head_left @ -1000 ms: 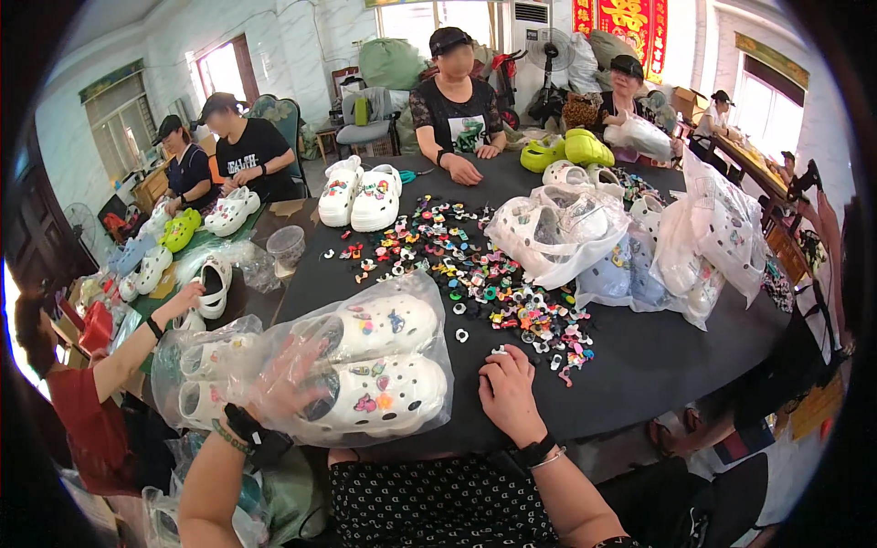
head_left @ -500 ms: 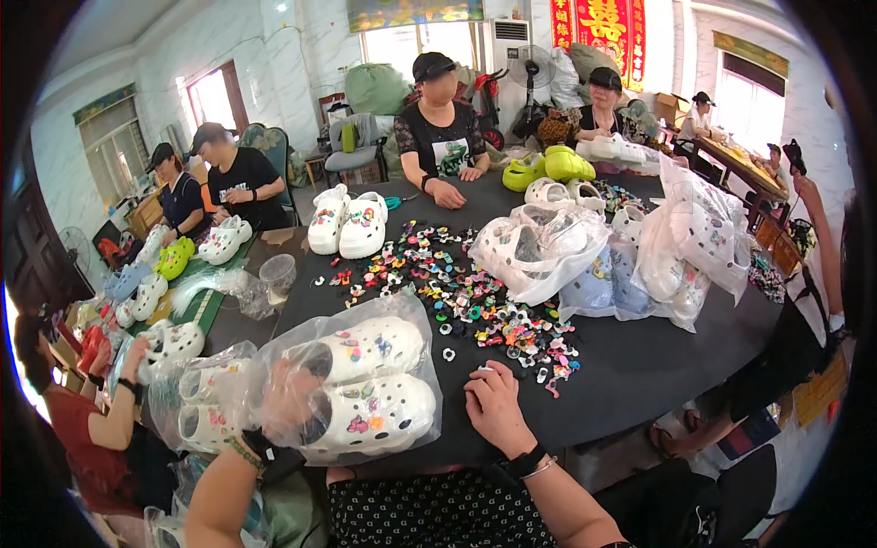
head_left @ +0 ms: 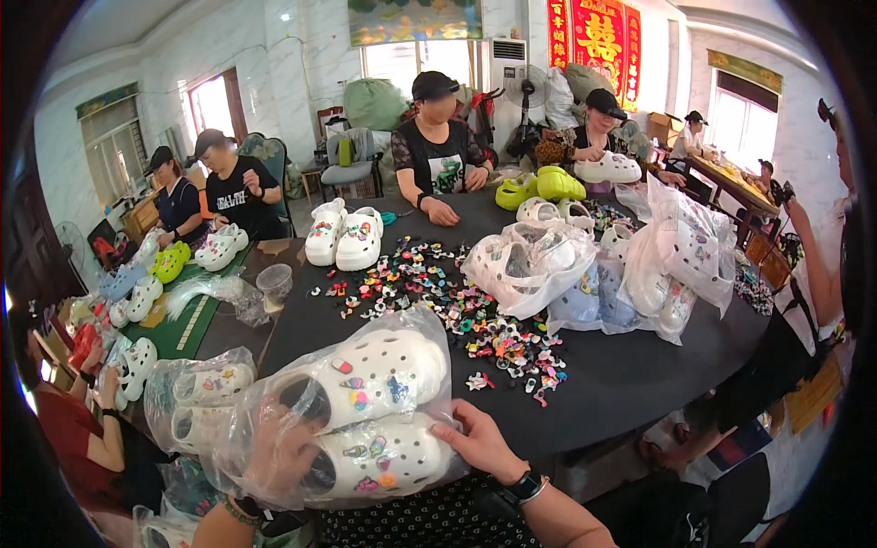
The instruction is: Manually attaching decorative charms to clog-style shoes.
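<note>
A pair of white clogs (head_left: pixel 376 457) with colourful charms lies in a clear plastic bag (head_left: pixel 426 327) at the table's near edge. My left hand (head_left: pixel 281 446) shows through the plastic, closed around the heel end of the clogs. At the toe end, my right hand (head_left: pixel 479 442) grips the lower clog through the bag, its thumb on top and some fingers hidden. Left of this pair sits another bagged pair of white clogs (head_left: pixel 214 384). Beyond the bag spreads a heap of loose, colourful shoe charms (head_left: pixel 457 306).
On the black table (head_left: pixel 630 393) stand white clogs (head_left: pixel 358 239), bagged clogs (head_left: pixel 530 260) and green clogs (head_left: pixel 559 184). A plastic tub (head_left: pixel 274 283) is at the left. Co-workers sit around; one across the table rests a hand (head_left: pixel 442 212) near the charms.
My right hand has left the tabletop and moved left onto the bag's toe end. The bagged clogs have shifted slightly nearer and tilted. Across the table, a co-worker has lifted a white clog.
</note>
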Tool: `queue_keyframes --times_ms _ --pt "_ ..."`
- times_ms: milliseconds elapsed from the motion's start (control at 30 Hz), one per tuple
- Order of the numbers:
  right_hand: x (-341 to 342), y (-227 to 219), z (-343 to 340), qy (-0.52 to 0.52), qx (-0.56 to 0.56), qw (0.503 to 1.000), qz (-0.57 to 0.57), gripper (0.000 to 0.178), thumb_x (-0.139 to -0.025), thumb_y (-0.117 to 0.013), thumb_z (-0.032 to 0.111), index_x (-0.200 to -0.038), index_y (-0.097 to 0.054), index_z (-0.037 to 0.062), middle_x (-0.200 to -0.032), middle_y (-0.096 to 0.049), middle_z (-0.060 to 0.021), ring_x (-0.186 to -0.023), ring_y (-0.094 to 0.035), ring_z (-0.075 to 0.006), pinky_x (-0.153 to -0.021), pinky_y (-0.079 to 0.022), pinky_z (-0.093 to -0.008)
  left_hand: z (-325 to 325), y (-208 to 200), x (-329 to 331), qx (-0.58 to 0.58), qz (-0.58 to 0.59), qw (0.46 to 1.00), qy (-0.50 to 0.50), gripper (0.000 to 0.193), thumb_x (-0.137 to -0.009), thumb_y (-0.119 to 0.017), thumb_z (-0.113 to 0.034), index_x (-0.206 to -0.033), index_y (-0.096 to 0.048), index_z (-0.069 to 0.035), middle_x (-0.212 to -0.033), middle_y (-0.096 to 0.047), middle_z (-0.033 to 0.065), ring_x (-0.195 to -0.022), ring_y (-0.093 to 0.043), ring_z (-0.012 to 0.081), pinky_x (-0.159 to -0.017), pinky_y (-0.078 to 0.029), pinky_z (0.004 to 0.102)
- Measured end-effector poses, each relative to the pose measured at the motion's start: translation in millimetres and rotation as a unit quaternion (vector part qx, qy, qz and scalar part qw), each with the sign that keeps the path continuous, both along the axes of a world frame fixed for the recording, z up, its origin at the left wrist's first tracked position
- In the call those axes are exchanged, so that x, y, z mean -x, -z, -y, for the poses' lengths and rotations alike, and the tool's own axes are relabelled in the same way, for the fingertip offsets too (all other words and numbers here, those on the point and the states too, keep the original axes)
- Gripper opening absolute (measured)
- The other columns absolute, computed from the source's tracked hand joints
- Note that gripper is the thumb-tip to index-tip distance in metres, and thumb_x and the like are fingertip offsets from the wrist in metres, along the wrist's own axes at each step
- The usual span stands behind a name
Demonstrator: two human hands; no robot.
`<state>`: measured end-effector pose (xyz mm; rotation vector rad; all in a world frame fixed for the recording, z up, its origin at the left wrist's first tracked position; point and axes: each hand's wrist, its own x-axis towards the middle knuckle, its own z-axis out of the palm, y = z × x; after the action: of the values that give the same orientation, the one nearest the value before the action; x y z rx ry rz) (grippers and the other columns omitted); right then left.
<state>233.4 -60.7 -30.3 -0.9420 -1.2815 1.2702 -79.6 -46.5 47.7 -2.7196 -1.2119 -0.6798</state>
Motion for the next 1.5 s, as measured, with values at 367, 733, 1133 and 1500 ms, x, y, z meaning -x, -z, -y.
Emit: queue_keyframes --times_ms 367,733,1133,1500 --pt "-56.2 -36.3 23.0 0.202 -0.17 0.964 -0.032 0.009 -0.091 -0.062 0.002 -0.099 -0.057 0.0004 -0.09 -0.062 -0.002 -0.084 -0.058 -0.0084 -0.074 -0.048 -0.0235 2.1 -9.2 -1.9 -0.077 -0.019 0.994 0.074 0.035 -0.059 -0.071 -0.017 -0.094 -0.071 -0.013 -0.077 -0.057 0.003 -0.08 -0.055 0.025 -0.094 -0.042 0.05" --pt "-48.6 -63.3 20.8 0.053 -0.16 0.985 0.033 0.059 -0.08 -0.074 0.0 -0.13 -0.045 0.0074 -0.123 -0.05 -0.0089 -0.098 -0.057 -0.0146 -0.073 -0.053 -0.0281 10.5 -20.5 -6.9 -0.039 -0.055 0.993 0.094 0.038 -0.06 -0.065 -0.018 -0.098 -0.07 -0.014 -0.081 -0.06 0.0037 -0.083 -0.058 0.0281 -0.093 -0.04 0.0519" --pt "-96.8 -85.7 26.3 0.354 -0.218 0.902 0.118 0.008 -0.091 -0.054 -0.001 -0.083 -0.057 0.0014 -0.075 -0.052 0.0005 -0.058 -0.049 -0.0047 -0.049 -0.038 -0.0206 9.2 -19.0 -15.7 0.007 -0.04 0.995 0.088 0.038 -0.066 -0.064 -0.024 -0.103 -0.069 -0.016 -0.087 -0.058 0.0072 -0.099 -0.054 0.0354 -0.093 -0.034 0.0605" --pt "-100.1 -89.3 22.6 0.132 -0.179 0.906 0.361 0.048 -0.065 -0.089 0.021 -0.101 -0.061 0.0039 -0.071 -0.06 -0.0018 -0.067 -0.052 -0.0081 -0.062 -0.046 -0.0268 15.4 -43.9 -1.1 0.048 0.029 0.997 0.061 0.037 -0.063 -0.064 -0.013 -0.1 -0.07 -0.01 -0.083 -0.058 0.0074 -0.089 -0.056 0.0326 -0.095 -0.037 0.0511"
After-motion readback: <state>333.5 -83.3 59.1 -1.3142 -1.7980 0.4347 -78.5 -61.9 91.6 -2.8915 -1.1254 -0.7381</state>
